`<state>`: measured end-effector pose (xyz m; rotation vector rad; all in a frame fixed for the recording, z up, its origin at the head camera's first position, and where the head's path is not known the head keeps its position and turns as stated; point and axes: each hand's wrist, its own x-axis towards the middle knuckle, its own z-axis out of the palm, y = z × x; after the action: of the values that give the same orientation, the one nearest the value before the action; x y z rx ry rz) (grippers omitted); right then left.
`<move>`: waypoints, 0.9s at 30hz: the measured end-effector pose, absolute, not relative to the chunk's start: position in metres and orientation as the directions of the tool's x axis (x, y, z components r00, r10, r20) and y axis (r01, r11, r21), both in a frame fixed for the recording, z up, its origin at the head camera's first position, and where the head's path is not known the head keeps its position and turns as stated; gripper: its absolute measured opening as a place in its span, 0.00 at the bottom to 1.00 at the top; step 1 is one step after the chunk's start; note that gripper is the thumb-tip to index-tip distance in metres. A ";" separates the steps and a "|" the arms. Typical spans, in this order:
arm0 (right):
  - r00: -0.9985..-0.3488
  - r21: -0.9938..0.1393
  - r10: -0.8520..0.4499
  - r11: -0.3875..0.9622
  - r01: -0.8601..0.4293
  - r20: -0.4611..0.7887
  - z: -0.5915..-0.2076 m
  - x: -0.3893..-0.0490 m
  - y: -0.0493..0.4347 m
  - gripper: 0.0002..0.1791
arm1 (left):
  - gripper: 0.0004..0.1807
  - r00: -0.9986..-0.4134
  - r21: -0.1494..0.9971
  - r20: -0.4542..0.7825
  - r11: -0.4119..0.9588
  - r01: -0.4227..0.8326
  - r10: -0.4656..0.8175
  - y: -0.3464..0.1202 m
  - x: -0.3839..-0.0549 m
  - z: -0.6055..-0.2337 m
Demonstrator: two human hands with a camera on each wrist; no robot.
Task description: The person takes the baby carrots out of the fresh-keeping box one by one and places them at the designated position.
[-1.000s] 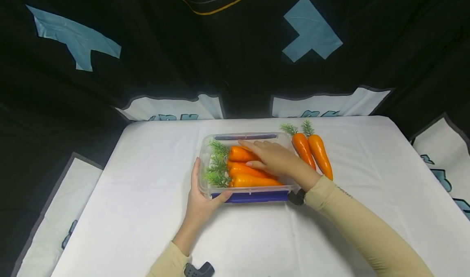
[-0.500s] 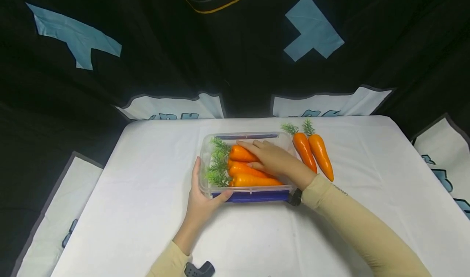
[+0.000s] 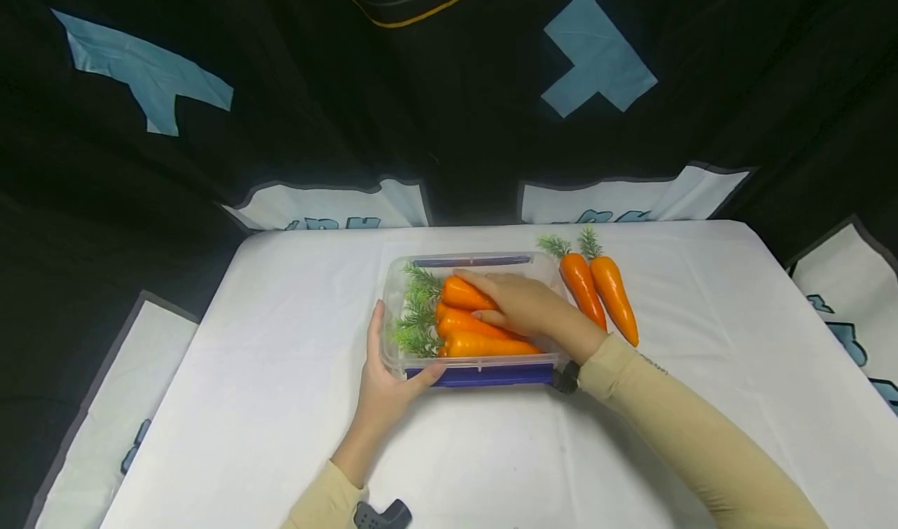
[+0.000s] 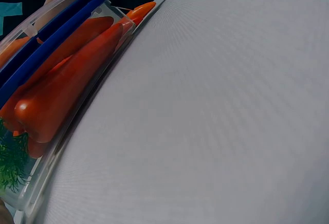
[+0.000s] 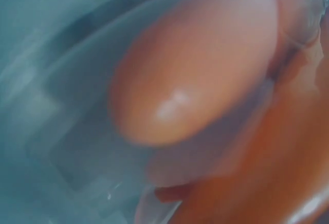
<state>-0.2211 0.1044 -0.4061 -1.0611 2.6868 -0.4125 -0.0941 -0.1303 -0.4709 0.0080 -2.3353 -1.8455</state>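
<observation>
My left hand [image 3: 386,389] holds a clear plastic container [image 3: 484,363] at its near left corner, thumb over the front rim and fingers along the side. Several orange carrots lie in it side by side, their green fronds [image 3: 418,311] toward the left. Reaching in from the right, my right hand [image 3: 526,301] grips the farthest carrot [image 3: 464,293], thumb on its near side. That carrot's rounded tip [image 5: 180,85] shows blurred in the right wrist view. In the left wrist view, the nearest carrot [image 4: 72,90] shows through the wall below the blue clip [image 4: 54,41].
Two more carrots, a left one [image 3: 581,283] and a right one [image 3: 614,295], lie on the white tabletop [image 3: 281,319] just right of the container. A dark curtain [image 3: 449,124] hangs behind the table. Black wrist straps show at the left cuff [image 3: 382,516] and right cuff [image 3: 565,376].
The carrot under my right hand has shifted very slightly to the right, and the right forearm slightly to the left. The left hand keeps its hold on the container.
</observation>
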 end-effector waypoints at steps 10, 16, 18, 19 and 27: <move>-0.743 -0.344 -0.668 0.706 -0.619 -0.032 -0.398 -0.215 0.102 0.40 | 0.66 -0.988 0.967 0.111 0.240 0.082 -0.110 -0.131 -0.093 -0.470; -0.738 -0.318 -0.674 0.698 -0.642 0.012 -0.396 -0.212 0.104 0.40 | 0.66 -0.988 0.969 0.112 0.232 0.085 -0.107 -0.130 -0.093 -0.471; -0.740 -0.310 -0.672 0.697 -0.647 0.033 -0.395 -0.211 0.105 0.40 | 0.66 -0.988 0.969 0.114 0.232 0.087 -0.106 -0.131 -0.093 -0.471; -0.739 -0.306 -0.672 0.695 -0.651 0.047 -0.394 -0.210 0.106 0.40 | 0.66 -0.988 0.968 0.115 0.234 0.087 -0.106 -0.131 -0.093 -0.471; -0.740 -0.328 -0.653 0.672 -0.664 0.161 -0.378 -0.199 0.113 0.41 | 0.66 -0.986 0.966 0.127 0.239 0.099 -0.104 -0.131 -0.093 -0.471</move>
<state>-0.1989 0.1129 -0.3780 -1.1422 2.8998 -0.5884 -0.0934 -0.1306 -0.4712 0.0051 -2.3382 -1.8422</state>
